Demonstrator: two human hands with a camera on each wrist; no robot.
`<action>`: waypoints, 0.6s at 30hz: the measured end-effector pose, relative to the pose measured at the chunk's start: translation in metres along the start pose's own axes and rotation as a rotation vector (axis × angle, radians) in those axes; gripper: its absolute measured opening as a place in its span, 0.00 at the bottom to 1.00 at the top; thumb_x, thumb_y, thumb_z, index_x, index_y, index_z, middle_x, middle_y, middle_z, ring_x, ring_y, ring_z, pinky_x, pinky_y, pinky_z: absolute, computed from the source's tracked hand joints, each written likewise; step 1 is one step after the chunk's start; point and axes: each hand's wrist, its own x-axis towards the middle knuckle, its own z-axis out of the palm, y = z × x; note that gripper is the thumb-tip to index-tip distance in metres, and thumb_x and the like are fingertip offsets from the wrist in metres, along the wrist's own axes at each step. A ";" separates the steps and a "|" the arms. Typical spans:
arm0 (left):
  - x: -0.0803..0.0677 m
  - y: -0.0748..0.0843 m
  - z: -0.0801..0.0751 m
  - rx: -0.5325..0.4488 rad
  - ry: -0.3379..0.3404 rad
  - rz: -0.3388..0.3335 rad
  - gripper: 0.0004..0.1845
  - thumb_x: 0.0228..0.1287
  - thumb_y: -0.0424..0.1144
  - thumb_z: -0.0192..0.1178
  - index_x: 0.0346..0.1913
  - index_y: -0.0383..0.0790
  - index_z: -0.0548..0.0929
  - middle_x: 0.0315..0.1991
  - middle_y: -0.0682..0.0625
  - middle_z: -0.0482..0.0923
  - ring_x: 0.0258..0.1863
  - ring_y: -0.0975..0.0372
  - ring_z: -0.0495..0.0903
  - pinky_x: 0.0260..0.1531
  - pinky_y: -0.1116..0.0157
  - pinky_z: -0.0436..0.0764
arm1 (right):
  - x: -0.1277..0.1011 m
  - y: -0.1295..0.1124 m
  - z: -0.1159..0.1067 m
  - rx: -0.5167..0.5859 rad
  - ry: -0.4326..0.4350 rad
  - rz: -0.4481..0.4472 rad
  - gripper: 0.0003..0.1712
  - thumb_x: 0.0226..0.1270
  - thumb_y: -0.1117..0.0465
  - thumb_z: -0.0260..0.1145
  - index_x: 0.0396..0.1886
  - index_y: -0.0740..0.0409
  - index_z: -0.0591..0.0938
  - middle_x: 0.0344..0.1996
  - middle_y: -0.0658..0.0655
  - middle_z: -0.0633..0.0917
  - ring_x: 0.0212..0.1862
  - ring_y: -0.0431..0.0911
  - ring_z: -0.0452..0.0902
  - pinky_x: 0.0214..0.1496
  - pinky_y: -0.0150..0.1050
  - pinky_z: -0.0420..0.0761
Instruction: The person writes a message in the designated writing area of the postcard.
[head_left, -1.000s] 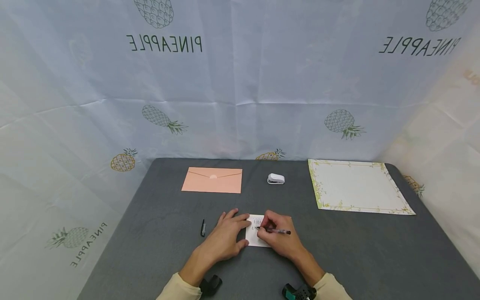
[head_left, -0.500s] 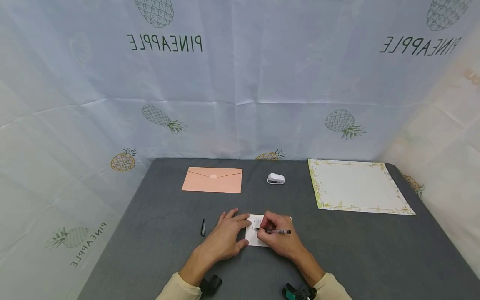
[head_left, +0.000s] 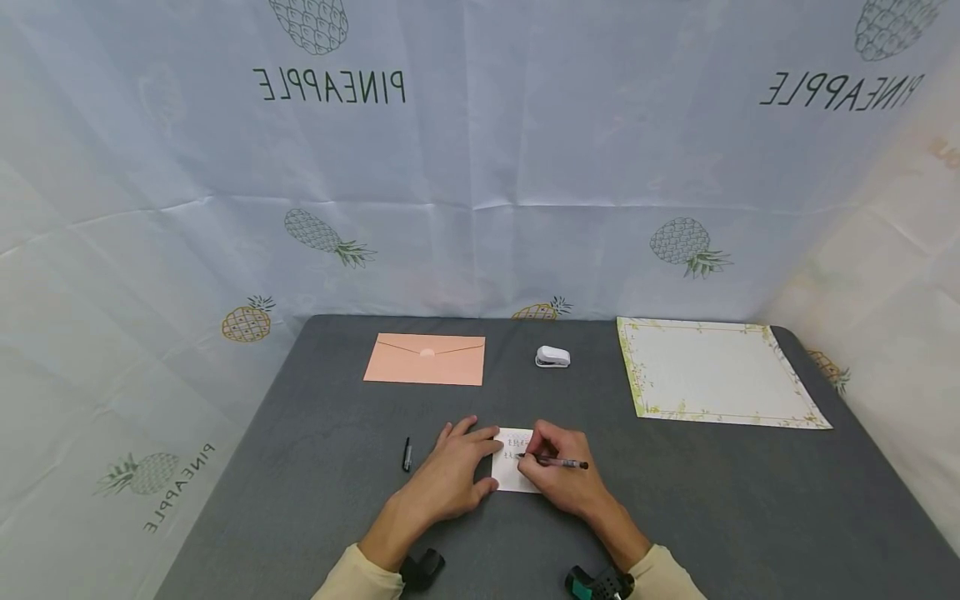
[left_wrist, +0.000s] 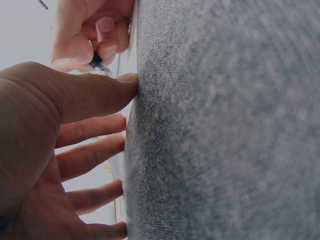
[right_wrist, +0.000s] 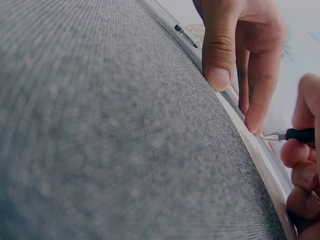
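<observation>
A small white sheet of paper (head_left: 508, 477) with two short rows of handwriting lies near the front middle of the table. My left hand (head_left: 446, 475) rests at its left edge, fingers spread and fairly straight, with thumb and fingertips touching the paper. My right hand (head_left: 566, 471) pinches a dark pen (head_left: 558, 462) over the right part of the sheet and hides that part. In the right wrist view the pen's metal tip (right_wrist: 272, 137) points at the paper. Left of my left hand lies the black pen cap (head_left: 407, 455).
A peach envelope (head_left: 424, 360) lies at the back left of the grey table (head_left: 315, 467). A white stapler (head_left: 552, 357) sits at the back middle. To the back right lies a large white sheet with a floral border (head_left: 720, 371). A pineapple-print curtain (head_left: 480, 150) hangs behind.
The pen and my right hand have shifted slightly to the right, and more marks show in the second row. My left hand stays in place.
</observation>
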 end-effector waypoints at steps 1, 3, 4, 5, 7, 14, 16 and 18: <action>0.000 0.000 0.000 0.002 0.000 -0.001 0.27 0.64 0.41 0.80 0.65 0.41 0.89 0.73 0.46 0.82 0.80 0.41 0.71 0.76 0.28 0.67 | 0.000 0.000 0.000 -0.004 0.015 0.000 0.19 0.52 0.73 0.72 0.25 0.41 0.78 0.19 0.37 0.76 0.22 0.32 0.67 0.24 0.28 0.66; 0.000 0.001 0.000 0.005 -0.001 -0.004 0.27 0.64 0.41 0.80 0.65 0.40 0.89 0.73 0.46 0.82 0.80 0.41 0.71 0.76 0.29 0.67 | 0.000 0.000 -0.002 -0.013 0.040 0.006 0.20 0.53 0.73 0.72 0.25 0.40 0.78 0.20 0.37 0.77 0.23 0.32 0.68 0.24 0.29 0.67; 0.000 0.001 0.000 0.006 -0.002 -0.005 0.27 0.64 0.41 0.80 0.65 0.40 0.89 0.73 0.46 0.82 0.80 0.41 0.71 0.76 0.29 0.67 | 0.000 0.000 -0.003 -0.016 0.046 0.013 0.20 0.53 0.73 0.73 0.25 0.40 0.79 0.20 0.37 0.78 0.23 0.32 0.68 0.25 0.29 0.68; 0.000 0.001 0.000 0.006 -0.003 -0.007 0.27 0.64 0.41 0.80 0.65 0.40 0.89 0.73 0.46 0.82 0.80 0.41 0.71 0.77 0.29 0.67 | 0.000 0.000 -0.004 -0.022 0.048 0.021 0.20 0.53 0.73 0.73 0.25 0.40 0.79 0.20 0.37 0.78 0.23 0.32 0.69 0.25 0.29 0.68; 0.000 0.001 0.000 0.007 -0.004 -0.009 0.27 0.64 0.42 0.80 0.65 0.40 0.89 0.73 0.46 0.82 0.80 0.41 0.71 0.77 0.29 0.66 | 0.001 0.000 -0.006 -0.025 0.034 0.043 0.20 0.54 0.72 0.73 0.26 0.40 0.79 0.21 0.37 0.78 0.24 0.33 0.69 0.26 0.29 0.69; 0.000 0.001 0.000 0.006 -0.010 -0.018 0.27 0.65 0.42 0.80 0.66 0.41 0.89 0.73 0.46 0.82 0.81 0.42 0.70 0.77 0.29 0.66 | 0.001 0.002 -0.011 -0.013 -0.026 0.076 0.19 0.56 0.72 0.73 0.28 0.40 0.81 0.22 0.38 0.79 0.25 0.33 0.71 0.27 0.29 0.69; 0.000 0.001 0.000 0.004 -0.010 -0.018 0.27 0.65 0.42 0.80 0.66 0.41 0.89 0.73 0.46 0.82 0.81 0.42 0.70 0.77 0.29 0.66 | 0.001 0.003 -0.011 -0.011 -0.032 0.071 0.18 0.56 0.71 0.74 0.29 0.40 0.81 0.23 0.37 0.79 0.25 0.33 0.71 0.27 0.29 0.70; 0.000 0.000 0.000 0.002 -0.011 -0.018 0.27 0.65 0.42 0.80 0.66 0.41 0.89 0.74 0.46 0.82 0.81 0.42 0.70 0.77 0.29 0.66 | 0.001 0.003 -0.010 -0.011 -0.036 0.067 0.18 0.56 0.71 0.74 0.29 0.40 0.81 0.23 0.38 0.80 0.25 0.33 0.71 0.27 0.29 0.69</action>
